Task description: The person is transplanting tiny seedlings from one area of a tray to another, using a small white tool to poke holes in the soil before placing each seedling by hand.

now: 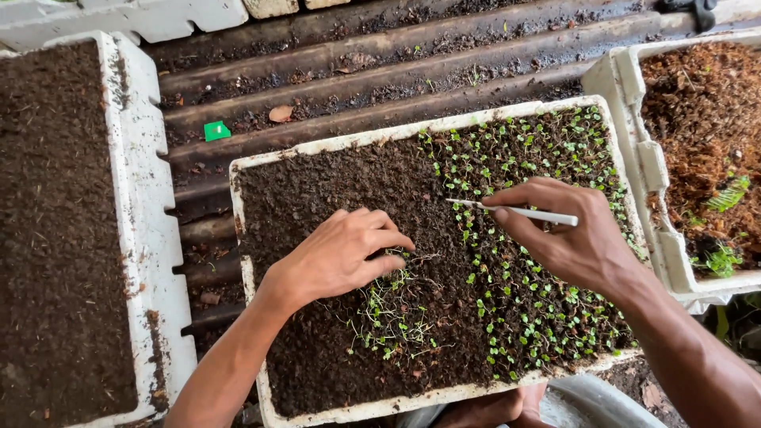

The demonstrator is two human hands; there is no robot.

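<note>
— Both hands are down in the middle tray. What's each one doing?

— My left hand (pixel 341 257) sits at the centre of the frame, fingers curled in loosely, fingertips pressing the dark soil beside a loose clump of pulled seedlings (pixel 392 309) that lies flat with its roots bare. I can't tell whether a stem is pinched under those fingers. My right hand (pixel 571 238), right of centre, is closed around a thin white stick (pixel 515 211), its tip pointing left over the planted rows.

— And the tray?

— The white foam tray (pixel 246 277) fills the lower middle. Its right half holds upright green seedlings (pixel 531 317) in close rows; its left half is bare soil.

— What worries you here?

— My guess is the loose clump could dry or tangle, lying exposed like that. The stick's tip could nick or uproot neighbours, since the rows stand so tight. My right wrist hovers just above the sprouts and could flatten them if it drops.

— Farther out?

— At the left edge is another foam tray of dark soil (pixel 135 198); at the right edge, a tray of reddish-brown fibre (pixel 690 111) with a few green sprigs. Across the top run dirty corrugated ridges (pixel 357 71), a small green tag (pixel 216 131) resting on them in the upper left.
</note>
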